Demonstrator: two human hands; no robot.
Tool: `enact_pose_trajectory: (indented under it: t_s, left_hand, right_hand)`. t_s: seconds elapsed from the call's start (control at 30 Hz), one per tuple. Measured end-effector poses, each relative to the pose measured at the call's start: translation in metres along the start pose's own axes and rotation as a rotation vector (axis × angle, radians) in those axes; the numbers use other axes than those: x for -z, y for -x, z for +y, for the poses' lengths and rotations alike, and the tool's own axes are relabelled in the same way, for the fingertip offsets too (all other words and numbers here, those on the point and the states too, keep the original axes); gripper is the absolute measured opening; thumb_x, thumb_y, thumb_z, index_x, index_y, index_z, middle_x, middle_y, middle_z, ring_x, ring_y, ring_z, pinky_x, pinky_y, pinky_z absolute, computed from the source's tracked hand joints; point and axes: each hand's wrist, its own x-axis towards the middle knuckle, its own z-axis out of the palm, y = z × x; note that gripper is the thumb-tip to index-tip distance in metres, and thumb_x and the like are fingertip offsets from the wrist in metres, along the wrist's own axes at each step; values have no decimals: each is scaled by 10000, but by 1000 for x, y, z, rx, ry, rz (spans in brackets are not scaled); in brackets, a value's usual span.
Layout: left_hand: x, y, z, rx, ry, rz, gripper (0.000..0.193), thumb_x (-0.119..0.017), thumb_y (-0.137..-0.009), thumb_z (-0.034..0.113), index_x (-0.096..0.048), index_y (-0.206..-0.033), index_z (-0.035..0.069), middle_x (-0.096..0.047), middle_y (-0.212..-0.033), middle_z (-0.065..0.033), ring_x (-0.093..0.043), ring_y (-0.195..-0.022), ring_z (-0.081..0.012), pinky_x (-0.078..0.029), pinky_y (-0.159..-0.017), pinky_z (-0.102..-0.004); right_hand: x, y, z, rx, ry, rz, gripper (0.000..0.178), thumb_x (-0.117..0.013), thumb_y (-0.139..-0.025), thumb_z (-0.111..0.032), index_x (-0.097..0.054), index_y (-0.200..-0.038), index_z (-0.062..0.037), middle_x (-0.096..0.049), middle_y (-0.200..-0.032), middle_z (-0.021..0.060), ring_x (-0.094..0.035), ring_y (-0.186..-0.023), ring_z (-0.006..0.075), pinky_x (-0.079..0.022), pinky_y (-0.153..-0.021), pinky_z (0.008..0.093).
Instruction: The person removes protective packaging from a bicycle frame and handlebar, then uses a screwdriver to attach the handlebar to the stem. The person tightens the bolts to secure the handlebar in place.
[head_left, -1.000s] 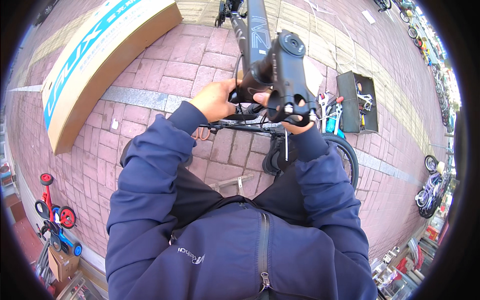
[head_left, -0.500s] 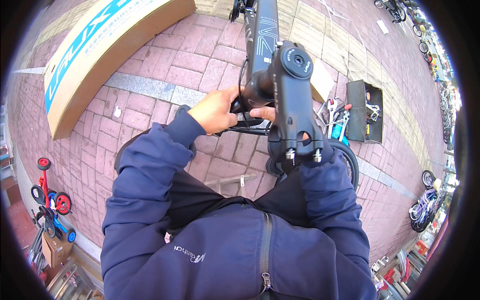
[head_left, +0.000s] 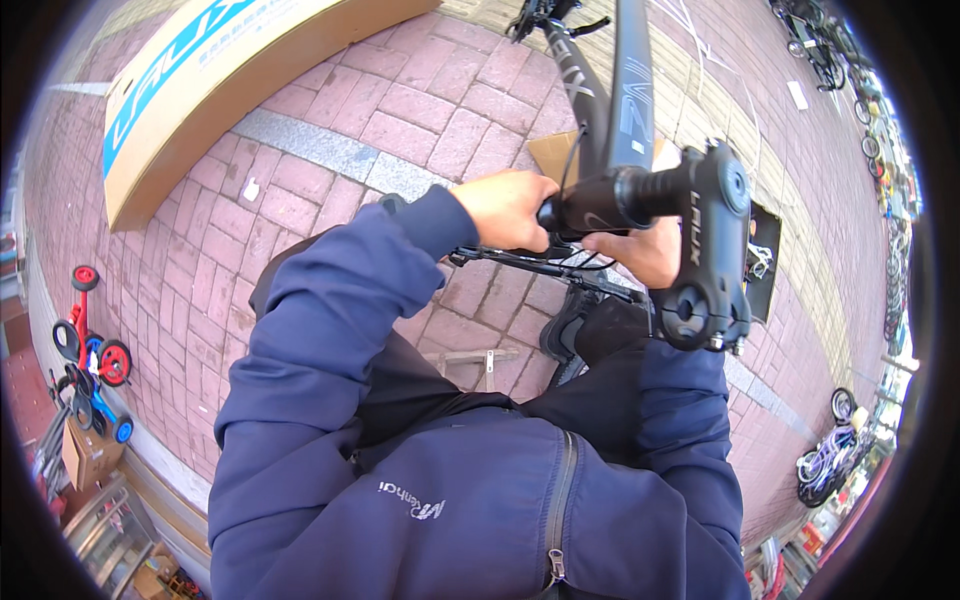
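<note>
Gripping a black bicycle stem (head_left: 700,250) at three o'clock, left hand (head_left: 505,208) and right hand (head_left: 650,250) curl fingers around its tube.

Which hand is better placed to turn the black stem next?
Probably the right hand: it lies directly against the black stem, beside its clamp end. The left hand grips the dark tube further from the stem, apparently steadying it.

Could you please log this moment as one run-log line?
left hand: grips black handlebar | right hand: on bar beside stem | bike frame ahead | brick paving below
</note>
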Motion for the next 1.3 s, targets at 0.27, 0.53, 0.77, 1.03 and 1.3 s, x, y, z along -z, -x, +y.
enact_pose_trajectory:
  t_s: [0.27, 0.53, 0.77, 1.03, 1.3]
  left_hand:
    - [-12, -2, -6, -14, 90, 158, 358, -728, -662, 170, -682, -951, -36, -674, -804, -245, -683, -797, -381, -512, -725, -433]
    - [-13, -3, -6, -54, 129, 219, 349, -703, -629, 186, -682, -882, -54, -672, -809, -298, -674, -833, -463, -541, -781, -481]
    - [-17, 3, 7, -22, 159, 192, 408, -714, -648, 133, -693, -1022, -29, -684, -813, -241, -696, -778, -340, -529, -726, -397]
    - [-43, 16, 17, -43, 208, 135, 348, -703, -620, 180, -635, -852, -71, -661, -773, -277, -667, -827, -460, -533, -756, -478]
    - [-45, 9, 12, -66, 184, 131, 346, -706, -627, 175, -644, -871, -63, -660, -776, -277, -665, -821, -459, -530, -749, -481]
  right_hand:
    - [-7, -1, -4, 46, 52, 10, 549, -871, -621, 16, -697, -1138, -46, -713, -1010, 62, -671, -912, 182, -534, -861, 332]
    - [0, -2, -23, -63, 14, -30, 483, -839, -724, -98, -689, -1184, -90, -733, -1071, 80, -690, -986, 209, -537, -922, 365]
    - [5, 7, -19, -141, 133, 36, 701, -906, -639, -153, -595, -1243, 20, -691, -1134, 181, -693, -1010, 277, -543, -920, 396]
    - [13, 38, -14, 21, 130, -114, 470, -860, -725, -196, -690, -1141, -60, -723, -900, 83, -697, -771, 194, -570, -763, 338]
    - [4, 38, 11, -26, 159, -110, 432, -811, -803, -191, -695, -1210, -105, -737, -977, 66, -700, -857, 173, -560, -839, 335]
